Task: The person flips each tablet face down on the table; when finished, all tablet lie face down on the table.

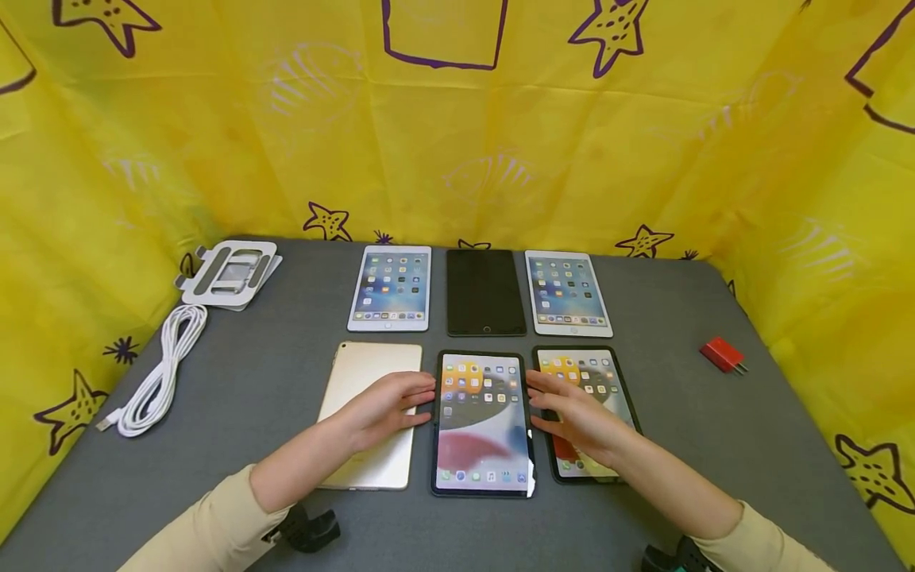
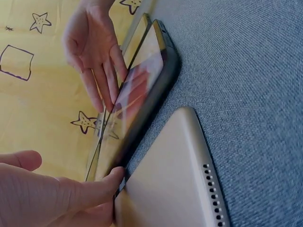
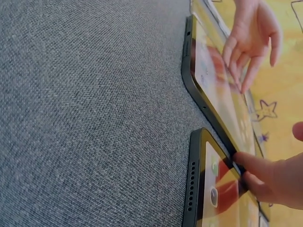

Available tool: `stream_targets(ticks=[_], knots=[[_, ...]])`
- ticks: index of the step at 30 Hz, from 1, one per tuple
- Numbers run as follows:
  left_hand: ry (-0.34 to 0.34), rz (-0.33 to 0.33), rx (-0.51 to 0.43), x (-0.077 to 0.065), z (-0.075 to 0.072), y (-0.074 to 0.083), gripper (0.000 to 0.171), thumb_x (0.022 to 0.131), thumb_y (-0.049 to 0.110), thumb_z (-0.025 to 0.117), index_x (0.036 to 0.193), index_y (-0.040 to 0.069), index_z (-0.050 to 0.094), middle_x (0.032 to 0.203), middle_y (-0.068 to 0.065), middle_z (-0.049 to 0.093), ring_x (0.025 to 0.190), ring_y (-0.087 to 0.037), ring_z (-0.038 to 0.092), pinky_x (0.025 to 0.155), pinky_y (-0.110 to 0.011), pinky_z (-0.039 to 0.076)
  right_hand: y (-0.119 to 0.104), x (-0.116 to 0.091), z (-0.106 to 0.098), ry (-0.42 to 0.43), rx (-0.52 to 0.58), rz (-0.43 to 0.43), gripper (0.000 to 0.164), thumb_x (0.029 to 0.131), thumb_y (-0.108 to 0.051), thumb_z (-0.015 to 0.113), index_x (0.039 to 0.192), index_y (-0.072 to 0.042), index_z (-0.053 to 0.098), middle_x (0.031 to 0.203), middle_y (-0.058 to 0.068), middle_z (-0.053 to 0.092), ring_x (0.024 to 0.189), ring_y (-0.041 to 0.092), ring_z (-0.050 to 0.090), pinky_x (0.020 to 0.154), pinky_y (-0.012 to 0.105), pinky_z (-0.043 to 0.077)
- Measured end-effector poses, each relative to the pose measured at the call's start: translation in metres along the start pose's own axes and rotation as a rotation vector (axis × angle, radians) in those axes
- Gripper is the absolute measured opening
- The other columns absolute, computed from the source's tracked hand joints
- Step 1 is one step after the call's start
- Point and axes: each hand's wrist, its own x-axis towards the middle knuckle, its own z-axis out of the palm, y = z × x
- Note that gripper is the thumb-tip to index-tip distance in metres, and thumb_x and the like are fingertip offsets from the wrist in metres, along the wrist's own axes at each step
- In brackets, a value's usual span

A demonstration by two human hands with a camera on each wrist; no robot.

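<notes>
"Below the yellow curtain (image 1: 443, 119), what does the grey cloth-covered table (image 1: 665, 334) carry, read as a clock face with 12 at the far side?"

"Six tablets in two rows. The middle one of the near row, a black-edged iPad (image 1: 482, 425) with its home screen lit, forms the centre of the dial. A gold-backed tablet (image 1: 360, 381), face down, lies at 9 o'clock, and a second black-framed iPad (image 1: 596, 377) at 3. The far row holds a white iPad (image 1: 390, 288) at 11, a dark-screened tablet (image 1: 486, 292) at 12 and another white iPad (image 1: 569, 294) at 1."

"How is the central iPad oriented?"

"Flat, screen up, its long axis running from 12 to 6, so that each long edge faces one hand."

"And the hands?"

"The left hand (image 1: 389, 409) lies at 9 o'clock, over the gold-backed tablet; the right hand (image 1: 575, 415) at 3, over the second iPad. Both are released: fingers extended, fingertips against the long edges, nothing clasped."

"Which is nearer?"

"Neither, evidently. Handling appears to turn on this opposition, with contact somewhat to the 12 o'clock side of mid-edge; unequal pressure would probably swivel the iPad."

"Smallest item?"

"A red wall charger (image 1: 723, 354), between 2 and 3 o'clock, well apart."
</notes>
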Motion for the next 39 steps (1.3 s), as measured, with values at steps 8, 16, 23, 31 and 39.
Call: stream_targets(ticks=[8, 16, 23, 31, 39], knots=[[0.053, 0.046, 0.0, 0.0, 0.0, -0.001, 0.047, 0.098, 0.009, 0.051, 0.138, -0.009, 0.034, 0.116, -0.011, 0.05, 0.104, -0.02, 0.047, 0.093, -0.036, 0.047, 0.0, 0.002, 0.004, -0.014, -0.053, -0.02, 0.062, 0.098, -0.006, 0.047, 0.152, 0.006, 0.018, 0.158, 0.025, 0.013, 0.143, 0.041, 0.015, 0.112, 0.052, 0.026], [0.119, 0.172, 0.095, -0.005, 0.007, 0.004, 0.042, 0.095, 0.003, 0.056, 0.133, -0.005, 0.042, 0.124, -0.017, 0.047, 0.098, -0.017, 0.055, 0.085, -0.032, 0.051, 0.001, 0.008, 0.013, -0.025, -0.072, -0.036, 0.062, 0.096, -0.004, 0.048, 0.151, 0.007, 0.021, 0.158, 0.025, 0.015, 0.143, 0.04, 0.018, 0.113, 0.047, 0.027], [0.119, 0.294, 0.171, -0.013, 0.015, 0.011, 0.046, 0.09, 0.001, 0.06, 0.133, -0.004, 0.045, 0.13, -0.019, 0.046, 0.098, -0.017, 0.057, 0.08, -0.027, 0.051, 0.004, 0.015, 0.022, -0.093, -0.048, -0.034, 0.064, 0.096, -0.007, 0.049, 0.152, 0.005, 0.019, 0.158, 0.025, 0.014, 0.144, 0.039, 0.015, 0.112, 0.048, 0.028], [0.074, 0.367, 0.183, -0.018, 0.022, 0.019, 0.049, 0.088, -0.003, 0.062, 0.134, -0.004, 0.044, 0.129, -0.02, 0.047, 0.097, -0.016, 0.058, 0.08, -0.028, 0.053, 0.002, 0.026, 0.037, -0.118, 0.014, -0.012, 0.062, 0.096, -0.008, 0.048, 0.151, 0.006, 0.023, 0.155, 0.025, 0.021, 0.14, 0.039, 0.02, 0.11, 0.052, 0.031], [0.052, 0.388, 0.211, -0.02, 0.026, 0.025, 0.05, 0.088, 0.001, 0.066, 0.133, -0.001, 0.045, 0.125, -0.018, 0.047, 0.099, -0.018, 0.057, 0.083, -0.03, 0.053, 0.003, 0.034, 0.049, -0.155, 0.057, -0.007, 0.059, 0.098, -0.009, 0.046, 0.151, 0.004, 0.023, 0.152, 0.023, 0.028, 0.134, 0.033, 0.034, 0.108, 0.052, 0.034]])
